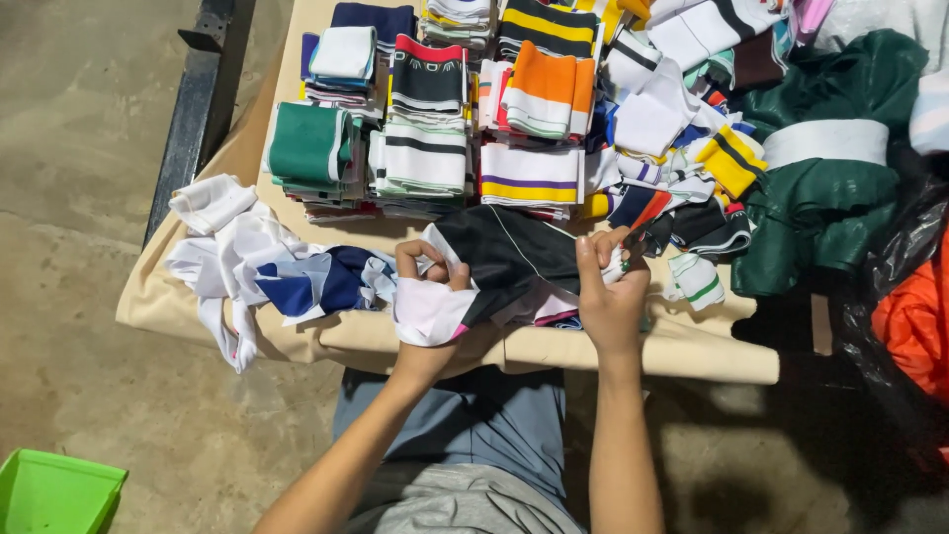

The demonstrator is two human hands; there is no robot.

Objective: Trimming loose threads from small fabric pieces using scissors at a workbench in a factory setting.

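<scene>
A green bin (54, 491) stands at the lower left of the frame, and I cannot see anything inside it. My left hand (427, 272) and my right hand (608, 297) are both clamped on a black and white cloth piece (499, 262) at the centre. It stretches left to right over the beige table (692, 346), with a thin white line and a pink edge.

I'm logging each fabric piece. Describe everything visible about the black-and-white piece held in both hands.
The black-and-white fabric piece is soft, knit-looking cloth, mostly black with thin white lines, a white cuff-like end and a sliver of pink trim. It lies crumpled at the near edge of the beige-covered table. The left hand grips the white end; the right hand pinches the other side, stretching it between them.
</scene>
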